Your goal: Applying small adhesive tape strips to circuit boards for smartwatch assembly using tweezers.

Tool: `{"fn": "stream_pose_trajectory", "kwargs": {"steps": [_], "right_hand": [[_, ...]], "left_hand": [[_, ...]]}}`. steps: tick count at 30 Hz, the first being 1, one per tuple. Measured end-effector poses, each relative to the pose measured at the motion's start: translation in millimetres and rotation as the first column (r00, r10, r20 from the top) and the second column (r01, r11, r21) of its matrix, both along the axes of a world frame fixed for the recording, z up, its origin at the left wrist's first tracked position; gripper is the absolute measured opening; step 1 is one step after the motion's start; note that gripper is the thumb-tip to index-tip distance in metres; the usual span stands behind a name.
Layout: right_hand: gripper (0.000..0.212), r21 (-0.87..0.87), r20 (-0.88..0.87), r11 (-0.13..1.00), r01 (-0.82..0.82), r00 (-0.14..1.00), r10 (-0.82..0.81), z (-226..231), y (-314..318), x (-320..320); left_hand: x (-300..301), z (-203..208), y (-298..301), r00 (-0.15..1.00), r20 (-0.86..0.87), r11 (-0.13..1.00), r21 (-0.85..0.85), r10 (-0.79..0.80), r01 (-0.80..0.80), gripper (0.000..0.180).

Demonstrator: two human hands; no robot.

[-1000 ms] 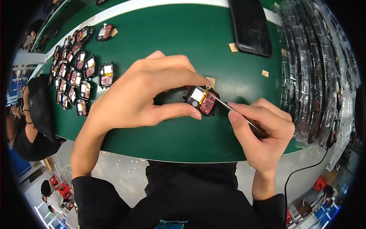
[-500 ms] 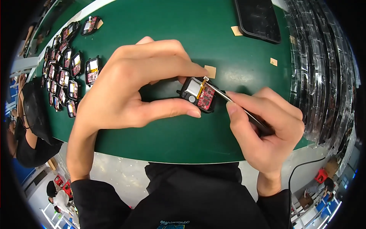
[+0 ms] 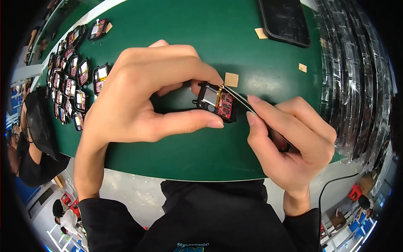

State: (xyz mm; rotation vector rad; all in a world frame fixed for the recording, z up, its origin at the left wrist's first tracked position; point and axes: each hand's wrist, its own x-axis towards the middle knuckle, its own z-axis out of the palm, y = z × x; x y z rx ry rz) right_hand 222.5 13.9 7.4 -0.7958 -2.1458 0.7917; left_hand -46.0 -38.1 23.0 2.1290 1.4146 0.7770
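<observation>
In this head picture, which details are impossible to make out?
In the head view:
Tips of the tweezers: too small to tell whether they grip.
Underside of the held device: turned away from the camera.
Top of the black phone: cut by the upper edge.
Clustered devices: overlapping, too small to count.

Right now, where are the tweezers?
In the head view, right of centre: the tweezers are in the right hand, tips near the black-cased circuit board in the left hand.
</observation>
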Motion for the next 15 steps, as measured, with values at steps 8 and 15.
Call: {"fn": "stream_pose_trajectory", "kwargs": {"steps": [8,15], "right_hand": [[0.035,0.005,0.007,1.000,-0.009,1.000,0.009,1.4,-0.2,-1.7],[0.036,0.041,0.028,0.999,-0.005,1.000,0.004,1.3,-1.5,-2.2]], "left_hand": [[-3.5,-1.6,2.4,1.000,0.022,0.999,-0.035,-0.017,0.018,0.057],[-3.4,1.3,1.0,1.000,0.012,0.998,-0.055,-0.010,0.011,0.057]]}}
